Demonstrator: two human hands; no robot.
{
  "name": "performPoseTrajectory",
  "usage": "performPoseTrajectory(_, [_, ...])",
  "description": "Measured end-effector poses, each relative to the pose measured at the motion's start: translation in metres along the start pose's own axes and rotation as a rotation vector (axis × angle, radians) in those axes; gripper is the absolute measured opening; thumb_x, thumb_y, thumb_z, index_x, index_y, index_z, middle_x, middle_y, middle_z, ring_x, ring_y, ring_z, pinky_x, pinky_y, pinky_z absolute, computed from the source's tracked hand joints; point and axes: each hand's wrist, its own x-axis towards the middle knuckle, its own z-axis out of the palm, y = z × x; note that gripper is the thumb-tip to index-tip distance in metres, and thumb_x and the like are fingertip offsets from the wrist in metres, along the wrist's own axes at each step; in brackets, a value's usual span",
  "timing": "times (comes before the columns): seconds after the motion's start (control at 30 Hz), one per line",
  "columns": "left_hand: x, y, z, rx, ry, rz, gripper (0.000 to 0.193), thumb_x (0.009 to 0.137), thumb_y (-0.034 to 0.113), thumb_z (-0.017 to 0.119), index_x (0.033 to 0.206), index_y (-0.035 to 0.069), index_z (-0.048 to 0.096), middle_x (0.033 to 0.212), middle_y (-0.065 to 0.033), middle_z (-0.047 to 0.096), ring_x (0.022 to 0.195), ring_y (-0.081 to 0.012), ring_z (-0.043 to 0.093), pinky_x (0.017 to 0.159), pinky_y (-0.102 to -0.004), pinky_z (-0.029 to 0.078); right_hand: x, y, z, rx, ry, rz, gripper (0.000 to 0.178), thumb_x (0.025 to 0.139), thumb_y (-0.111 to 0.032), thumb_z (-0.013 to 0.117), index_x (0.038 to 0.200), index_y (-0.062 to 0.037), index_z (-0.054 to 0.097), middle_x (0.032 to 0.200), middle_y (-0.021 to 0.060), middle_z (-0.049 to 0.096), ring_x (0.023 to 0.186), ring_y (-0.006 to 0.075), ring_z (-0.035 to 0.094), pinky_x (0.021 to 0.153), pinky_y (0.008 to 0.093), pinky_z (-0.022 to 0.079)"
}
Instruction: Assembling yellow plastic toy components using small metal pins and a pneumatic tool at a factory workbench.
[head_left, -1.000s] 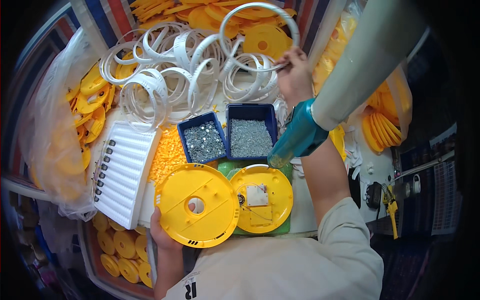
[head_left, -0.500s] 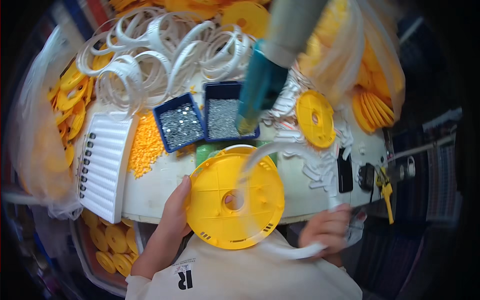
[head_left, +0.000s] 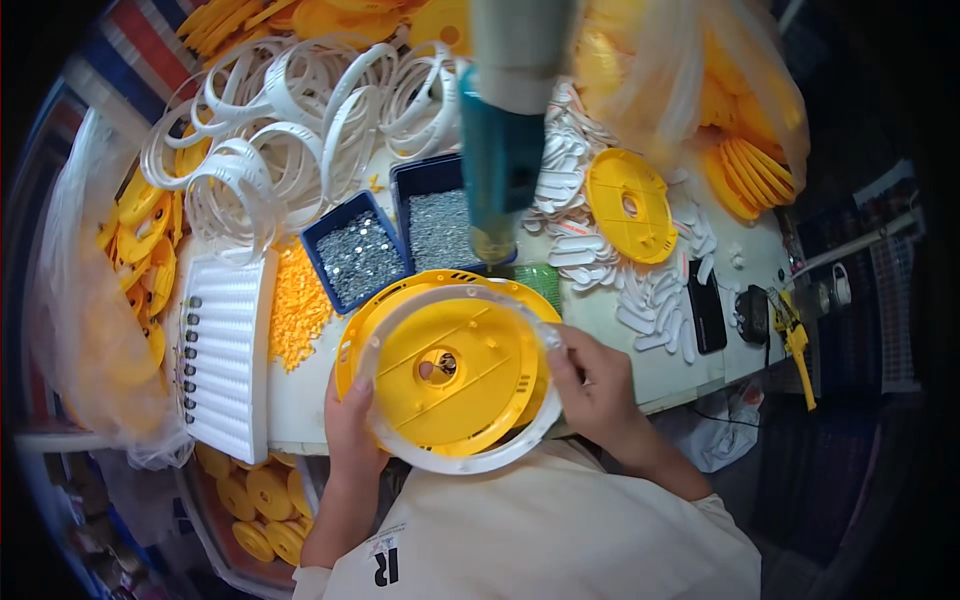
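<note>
Head view: right hand (head_left: 600, 388) pinching white ring (head_left: 462, 464) at right of yellow disc (head_left: 470, 345); left hand (head_left: 350, 432) gripping disc's left edge. Ring overlaps disc, offset toward wearer; round, no long axis. I can't tell whether they touch.

A pale table (head_left: 300, 410), viewed from my remote post, carries a tangled heap of white rings (head_left: 237, 165) toward its far left. A ribbed white tray (head_left: 225, 350) lies nearer me, beside a spread of small orange pieces (head_left: 295, 315) (easily the brightest patch I see on the surface). Next come a smaller blue bin (head_left: 376, 292) and a larger blue bin (head_left: 425, 173), with a partly hidden green mat (head_left: 542, 283). At right, white oblong parts (head_left: 652, 305) lie scattered beside a black phone (head_left: 708, 308).
</note>
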Motion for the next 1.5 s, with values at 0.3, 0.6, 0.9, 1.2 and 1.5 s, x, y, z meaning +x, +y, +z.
performPoseTrajectory(0.3, [-0.003,-0.007,-0.018,-0.068,-0.067,-0.111,0.084,0.107,0.069,0.035,0.153,0.0,0.042,0.148,-0.0172,0.056,0.133,-0.0259,0.059,0.113,-0.0408,0.047,0.07,-0.015,-0.004,-0.22,-0.177,-0.402,0.036,0.091,-0.013,0.08,0.125,-0.0036,0.076,0.073,0.0102,0.07,0.06,0.0247,0.066,0.055,0.0343,0.05])
performPoseTrajectory(0.6, [-0.002,0.004,-0.007,0.205,-0.202,0.005,0.104,0.095,0.084,0.043,0.152,-0.003,0.042,0.145,-0.0173,0.057,0.133,-0.0248,0.057,0.111,-0.0405,0.048,0.073,-0.011,0.002,-0.341,-0.205,-0.399,0.029,0.093,-0.02,0.079,0.119,-0.0076,0.078,0.072,0.0086,0.069,0.061,0.0238,0.066,0.055,0.0356,0.051])
performPoseTrajectory(0.9, [-0.005,0.022,-0.004,0.306,-0.296,-0.043,0.072,0.094,0.023,0.066,0.154,-0.006,0.038,0.147,-0.0158,0.054,0.139,-0.0257,0.051,0.118,-0.0405,0.039,0.063,0.006,-0.005,-0.219,-0.194,-0.292,0.016,0.096,-0.02,0.075,0.1,-0.0048,0.078,0.071,0.0122,0.067,0.061,0.028,0.065,0.058,0.0374,0.052])
performPoseTrajectory(1.2, [0.025,0.008,-0.069,1.01,0.065,0.43,0.042,0.113,0.023,0.049,0.14,-0.008,0.059,0.135,-0.0149,0.065,0.128,-0.0244,0.058,0.111,-0.0358,0.042,0.051,-0.002,-0.002,0.258,-0.443,-0.055,0.043,0.096,-0.045,0.073,0.09,-0.0036,0.063,0.07,0.013,0.059,0.061,0.0294,0.06,0.058,0.0394,0.046])
performPoseTrajectory(1.5, [0.04,0.001,-0.031,0.337,0.283,0.423,0.045,0.112,0.028,0.051,0.142,-0.006,0.058,0.135,-0.0174,0.065,0.125,-0.0262,0.06,0.108,-0.0376,0.045,0.03,-0.008,0.01,0.58,-0.58,0.114,0.045,0.087,-0.029,0.075,0.12,0.0003,0.067,0.084,0.0127,0.072,0.077,0.0265,0.07,0.076,0.0393,0.055])
